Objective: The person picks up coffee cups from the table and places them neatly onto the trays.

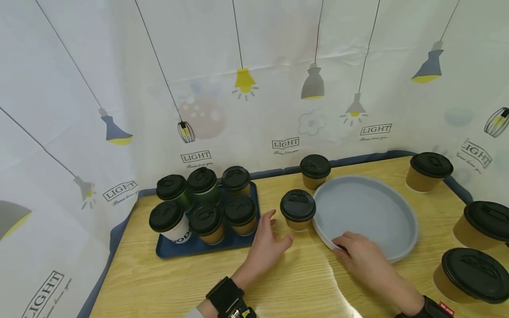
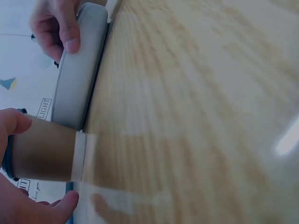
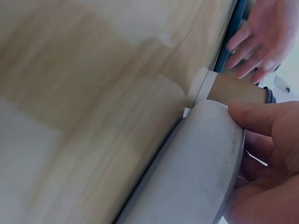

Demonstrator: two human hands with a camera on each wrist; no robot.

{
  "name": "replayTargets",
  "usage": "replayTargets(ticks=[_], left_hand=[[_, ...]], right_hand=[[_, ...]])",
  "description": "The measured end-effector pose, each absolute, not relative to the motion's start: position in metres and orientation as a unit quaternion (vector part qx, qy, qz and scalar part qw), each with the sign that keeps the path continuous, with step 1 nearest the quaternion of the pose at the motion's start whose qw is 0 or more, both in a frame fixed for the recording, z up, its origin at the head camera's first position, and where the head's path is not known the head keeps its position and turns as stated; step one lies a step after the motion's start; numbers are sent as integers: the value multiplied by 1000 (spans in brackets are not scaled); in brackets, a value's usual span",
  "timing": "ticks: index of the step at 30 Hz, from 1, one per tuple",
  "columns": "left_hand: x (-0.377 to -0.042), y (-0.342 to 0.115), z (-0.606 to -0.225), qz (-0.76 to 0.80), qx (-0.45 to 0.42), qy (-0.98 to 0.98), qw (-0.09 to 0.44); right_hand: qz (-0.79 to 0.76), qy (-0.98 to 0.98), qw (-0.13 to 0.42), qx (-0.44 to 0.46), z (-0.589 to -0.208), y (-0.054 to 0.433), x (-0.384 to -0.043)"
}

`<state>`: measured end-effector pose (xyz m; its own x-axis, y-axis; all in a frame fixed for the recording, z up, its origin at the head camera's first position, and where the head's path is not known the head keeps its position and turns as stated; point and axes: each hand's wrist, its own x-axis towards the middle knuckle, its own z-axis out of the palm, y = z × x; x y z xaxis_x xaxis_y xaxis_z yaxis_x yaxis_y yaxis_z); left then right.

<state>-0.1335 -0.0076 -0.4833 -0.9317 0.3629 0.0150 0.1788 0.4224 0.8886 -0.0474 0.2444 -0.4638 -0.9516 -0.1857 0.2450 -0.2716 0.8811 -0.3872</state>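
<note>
A brown paper cup with a black lid stands upright on the table beside the round grey tray. My left hand reaches to the left of that cup, fingers spread and apart from it in the head view. In the left wrist view the cup shows between thumb and fingers, with a gap below it. My right hand pinches the near-left rim of the grey tray. Its thumb lies on the outer wall and its fingers curl over the inside, as the right wrist view shows.
A dark blue rectangular tray at the left carries several black-lidded cups, brown, green and white. Another brown cup stands behind the grey tray. More brown cups stand at the right, one near the back edge. A printed curtain hangs behind.
</note>
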Motion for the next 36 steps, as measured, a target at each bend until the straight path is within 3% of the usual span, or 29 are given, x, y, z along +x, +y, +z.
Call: replayTargets(ticks=[11,19,22,31,36], left_hand=[[-137,-10,-494,564,144,810,69],[-139,-4,-496,563,115,818,34],[-142,1,-496,577,92,812,21],[-148,8,-500,590,50,806,-8],[-153,16,-504,599,66,797,-29]], right_hand=[[226,-959,85,146,-462,213,-49],[239,-968,38,72,-450,229,-46],[238,-967,69,49,-447,245,-48],[139,-956,259,8,-465,288,-61],[64,-952,300,8,-469,300,-58]])
